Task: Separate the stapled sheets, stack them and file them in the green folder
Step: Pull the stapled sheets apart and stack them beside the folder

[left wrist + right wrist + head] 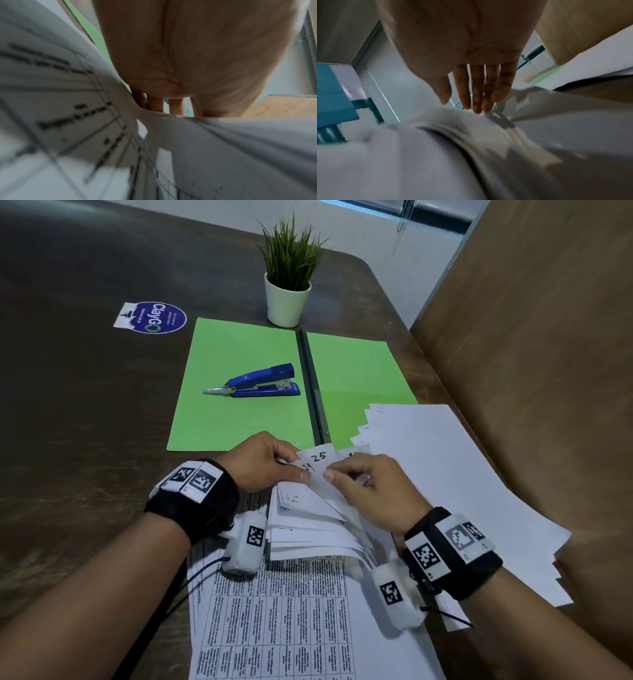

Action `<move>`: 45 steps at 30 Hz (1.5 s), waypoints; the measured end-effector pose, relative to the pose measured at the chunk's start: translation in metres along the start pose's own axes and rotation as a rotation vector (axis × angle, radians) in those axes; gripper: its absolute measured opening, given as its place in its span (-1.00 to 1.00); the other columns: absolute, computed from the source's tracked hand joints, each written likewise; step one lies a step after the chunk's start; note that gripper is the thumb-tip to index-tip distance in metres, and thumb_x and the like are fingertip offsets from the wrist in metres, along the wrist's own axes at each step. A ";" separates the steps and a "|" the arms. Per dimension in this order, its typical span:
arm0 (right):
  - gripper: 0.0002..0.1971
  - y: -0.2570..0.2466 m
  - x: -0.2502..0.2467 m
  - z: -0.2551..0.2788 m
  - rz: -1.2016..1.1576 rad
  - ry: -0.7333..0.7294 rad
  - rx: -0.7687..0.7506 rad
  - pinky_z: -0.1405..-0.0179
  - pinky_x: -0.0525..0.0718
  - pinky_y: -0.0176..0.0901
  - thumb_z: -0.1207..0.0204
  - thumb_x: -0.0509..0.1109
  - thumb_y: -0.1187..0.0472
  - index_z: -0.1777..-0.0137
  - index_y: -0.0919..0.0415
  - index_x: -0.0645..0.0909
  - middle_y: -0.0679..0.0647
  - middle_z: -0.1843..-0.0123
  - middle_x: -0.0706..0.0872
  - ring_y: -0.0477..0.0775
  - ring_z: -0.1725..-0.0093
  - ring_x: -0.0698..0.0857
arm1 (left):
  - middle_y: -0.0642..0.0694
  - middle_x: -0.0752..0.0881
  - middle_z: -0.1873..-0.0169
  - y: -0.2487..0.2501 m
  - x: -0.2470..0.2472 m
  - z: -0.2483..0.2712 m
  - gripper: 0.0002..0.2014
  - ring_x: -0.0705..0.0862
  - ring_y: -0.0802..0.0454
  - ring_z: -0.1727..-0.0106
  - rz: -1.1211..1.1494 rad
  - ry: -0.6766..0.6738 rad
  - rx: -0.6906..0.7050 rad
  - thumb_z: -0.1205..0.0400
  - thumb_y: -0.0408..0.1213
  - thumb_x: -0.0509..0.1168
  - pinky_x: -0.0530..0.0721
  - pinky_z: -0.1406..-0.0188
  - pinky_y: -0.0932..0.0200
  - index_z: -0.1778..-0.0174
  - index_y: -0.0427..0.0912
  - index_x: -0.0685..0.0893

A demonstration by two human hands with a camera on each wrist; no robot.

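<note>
An open green folder (239, 412) lies flat on the dark table. The stapled sheets (308, 515) fan out in front of it, with their top corner showing the handwritten numbers 25 and 19. My left hand (297, 470) pinches that corner from the left. My right hand (329, 474) pinches a sheet at the same corner from the right, thumb on top. In the left wrist view my left hand (171, 106) has its fingers behind the raised paper (240, 148). The right wrist view shows the long fingers (476, 94) of my right hand reaching down onto the curled sheets (453, 135).
A blue stapler (260, 383) lies on the folder's left half. Loose white sheets (445, 474) are spread at the right, overlapping the folder. A printed table sheet (274, 611) lies under my wrists. A potted plant (287, 292) and a sticker (154, 318) sit farther back. A brown panel (548, 371) borders the right.
</note>
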State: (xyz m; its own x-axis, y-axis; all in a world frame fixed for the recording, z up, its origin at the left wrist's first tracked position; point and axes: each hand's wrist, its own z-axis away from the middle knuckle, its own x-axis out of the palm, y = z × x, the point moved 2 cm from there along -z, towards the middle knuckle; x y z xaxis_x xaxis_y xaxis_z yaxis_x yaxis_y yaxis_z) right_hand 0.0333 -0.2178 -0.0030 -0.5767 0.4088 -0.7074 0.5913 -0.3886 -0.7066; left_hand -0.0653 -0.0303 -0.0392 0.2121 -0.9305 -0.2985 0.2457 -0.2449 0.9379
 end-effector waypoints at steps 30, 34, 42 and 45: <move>-0.40 0.004 0.019 -0.002 -0.155 0.013 0.106 0.41 0.48 -0.13 -0.49 0.44 -0.31 0.44 0.26 0.62 0.07 0.56 0.55 -0.04 0.52 0.47 | -0.31 0.84 0.13 0.005 -0.001 0.007 -0.49 0.73 -0.05 0.18 0.054 -0.063 -0.052 -0.20 0.29 0.62 0.64 0.04 0.03 0.17 -0.05 0.88; -0.76 0.020 0.022 -0.004 -0.259 0.194 0.227 0.33 0.59 -0.10 -0.60 0.43 -0.08 0.12 0.08 0.67 -0.02 0.44 0.71 -0.05 0.49 0.65 | -0.17 0.80 0.32 0.003 -0.001 0.003 -0.32 0.70 -0.11 0.30 0.010 -0.027 -0.086 -0.28 0.49 0.33 0.66 0.04 0.18 0.41 -0.19 0.78; -0.70 0.021 0.026 -0.006 0.032 0.254 0.144 0.29 0.63 -0.14 -0.48 0.56 0.13 0.45 0.00 0.59 -0.13 0.41 0.66 -0.08 0.38 0.61 | -0.01 0.85 0.11 0.000 -0.001 0.002 -0.79 0.72 -0.02 0.09 0.018 0.049 -0.017 -0.51 -0.13 0.57 0.71 -0.11 -0.04 0.04 -0.07 0.72; -0.69 0.019 0.027 -0.005 0.092 0.219 0.077 0.20 0.63 -0.11 -0.53 0.49 0.18 0.41 -0.10 0.55 -0.18 0.34 0.63 -0.07 0.28 0.62 | 0.01 0.84 0.01 -0.004 -0.002 0.001 -0.69 0.76 -0.31 0.01 0.029 0.063 -0.012 -0.47 -0.36 0.62 0.73 -0.17 -0.26 0.03 -0.04 0.63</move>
State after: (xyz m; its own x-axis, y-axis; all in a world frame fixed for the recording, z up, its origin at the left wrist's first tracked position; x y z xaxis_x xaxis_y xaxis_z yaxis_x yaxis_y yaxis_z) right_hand 0.0318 -0.2106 -0.0358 -0.3816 0.5345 -0.7541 0.5864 -0.4907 -0.6445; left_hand -0.0674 -0.0279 -0.0419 0.2779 -0.9182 -0.2823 0.2495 -0.2148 0.9442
